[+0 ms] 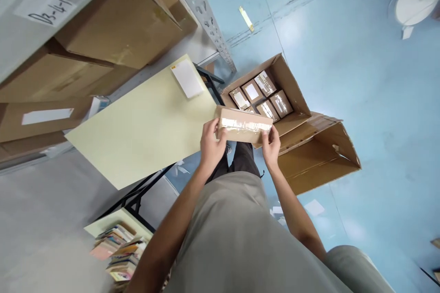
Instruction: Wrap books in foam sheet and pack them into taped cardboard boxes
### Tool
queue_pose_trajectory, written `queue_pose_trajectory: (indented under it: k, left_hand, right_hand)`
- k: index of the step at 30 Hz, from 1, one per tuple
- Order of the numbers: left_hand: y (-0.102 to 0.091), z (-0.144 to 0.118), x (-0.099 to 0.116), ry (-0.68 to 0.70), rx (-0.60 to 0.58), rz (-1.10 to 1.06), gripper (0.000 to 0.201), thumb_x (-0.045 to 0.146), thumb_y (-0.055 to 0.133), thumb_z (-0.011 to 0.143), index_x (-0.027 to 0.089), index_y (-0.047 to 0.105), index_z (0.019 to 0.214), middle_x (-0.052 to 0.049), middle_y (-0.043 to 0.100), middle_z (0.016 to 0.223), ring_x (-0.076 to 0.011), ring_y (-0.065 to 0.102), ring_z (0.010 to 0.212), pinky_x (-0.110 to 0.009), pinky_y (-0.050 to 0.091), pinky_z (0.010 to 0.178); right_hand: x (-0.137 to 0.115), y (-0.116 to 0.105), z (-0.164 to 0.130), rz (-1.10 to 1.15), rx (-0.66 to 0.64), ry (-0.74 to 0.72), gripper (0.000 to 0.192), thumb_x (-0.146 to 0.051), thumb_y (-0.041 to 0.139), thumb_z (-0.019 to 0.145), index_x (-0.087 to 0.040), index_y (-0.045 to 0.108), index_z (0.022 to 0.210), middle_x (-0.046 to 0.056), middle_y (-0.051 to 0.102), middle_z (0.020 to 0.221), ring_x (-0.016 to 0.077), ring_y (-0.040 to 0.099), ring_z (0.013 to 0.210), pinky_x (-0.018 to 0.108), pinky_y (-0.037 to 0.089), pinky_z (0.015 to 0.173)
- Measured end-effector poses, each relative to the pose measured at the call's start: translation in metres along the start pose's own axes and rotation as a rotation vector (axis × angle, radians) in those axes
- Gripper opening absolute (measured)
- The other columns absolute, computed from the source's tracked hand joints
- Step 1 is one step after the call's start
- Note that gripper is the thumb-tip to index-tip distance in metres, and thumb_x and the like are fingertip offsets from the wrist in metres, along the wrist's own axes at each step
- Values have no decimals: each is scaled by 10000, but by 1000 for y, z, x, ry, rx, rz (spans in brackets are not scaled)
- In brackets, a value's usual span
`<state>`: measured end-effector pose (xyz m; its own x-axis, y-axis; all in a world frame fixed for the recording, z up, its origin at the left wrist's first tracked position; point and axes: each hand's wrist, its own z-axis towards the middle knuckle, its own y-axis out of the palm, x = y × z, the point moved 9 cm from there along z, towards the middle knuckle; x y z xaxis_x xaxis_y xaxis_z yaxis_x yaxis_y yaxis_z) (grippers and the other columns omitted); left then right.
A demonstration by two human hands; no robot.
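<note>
A long brown cardboard box [244, 134], its upper face crossed by shiny clear tape, is held level in front of my body. My left hand [212, 145] grips its left end, thumb on the near side. On the right end, my right hand [271, 145] has its thumb and fingers closed. Just beyond stands a large open carton [290, 82] with several small taped boxes [251, 91] packed upright inside, some bearing white labels. The held box hides part of the carton's near side.
A pale yellow table [147, 123] with a white sheet [187, 78] is on the left. Another open carton [319, 160] lies right of the first. Shelving with large cartons [120, 23] rises at upper left. Stacked books [123, 256] sit at lower left. Paper scraps [314, 207] litter the blue floor.
</note>
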<state>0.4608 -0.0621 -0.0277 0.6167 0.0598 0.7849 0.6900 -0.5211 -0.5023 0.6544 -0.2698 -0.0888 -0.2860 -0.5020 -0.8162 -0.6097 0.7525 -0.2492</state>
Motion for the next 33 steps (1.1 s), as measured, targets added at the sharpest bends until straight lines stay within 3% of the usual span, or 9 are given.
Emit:
queue_pose_trajectory:
  k: [4,8,10,12,14,16,23,27,33]
  left_hand:
    - [83,55,22,80,-138,11,513,352,789,1026,211,706,1512,-198,670,1550,-402,620,1541,-528,475,1372]
    - [176,145,32,176,-318,-21,612,356,807,1019,150,654,1574,-243,606,1677,-450,509,1657,-608,346,1443]
    - [200,191,33,197,-341,-63,663,421,835,1010,158,642,1586,-233,538,1760,-460,397,1735,-639,263,1470]
    - [203,223,31,207,-330,-70,682,492,820,1023,126,645,1572,-244,509,1782,-468,356,1757,-678,191,1476]
    - [186,230,29,212,-317,-80,659,489,830,1012,123,675,1537,-236,555,1749,-465,400,1737,-688,186,1472]
    - [152,212,25,196,-291,-112,594,407,876,967,153,727,1482,-206,631,1690,-448,474,1693,-664,229,1469]
    - [11,62,-19,-25,-115,-173,371,317,743,1008,213,802,1359,-153,780,1514,-354,736,1433,-583,548,1305]
    - [-47,0,-56,-121,-3,-249,358,422,764,980,227,815,1277,-146,826,1424,-335,772,1372,-558,620,1230]
    - [-122,-56,-98,-112,227,-379,407,529,777,956,246,813,1247,-150,846,1374,-326,798,1325,-559,617,1231]
  right_hand:
    - [32,-32,47,-3,121,35,887,-745,605,1032,-129,536,1665,250,646,1657,383,637,1548,608,460,1355]
    - [55,-51,111,-28,217,14,969,-737,586,1029,-83,452,1732,280,543,1748,373,567,1635,583,427,1388]
    - [69,-59,141,-61,289,65,1020,-742,566,1031,-65,389,1773,291,421,1832,372,433,1737,584,366,1422]
    - [83,-62,160,-98,330,144,1023,-740,529,1046,-35,384,1773,316,386,1843,378,388,1762,601,332,1432]
    - [91,-59,166,-107,315,175,1001,-728,505,1057,-13,412,1752,338,423,1814,378,439,1735,602,355,1420]
    - [90,-53,158,-91,278,145,977,-720,501,1056,-20,443,1735,333,472,1785,363,507,1694,584,404,1397]
    - [66,-22,110,-87,126,93,886,-695,580,1029,-57,545,1643,334,583,1690,381,597,1599,624,442,1358]
    - [20,15,100,-137,20,-42,838,-719,559,1029,-93,606,1584,302,664,1604,361,668,1507,614,477,1329]
    - [-68,99,51,-224,-199,-361,824,-788,530,1020,-134,698,1492,260,733,1514,336,727,1406,547,547,1267]
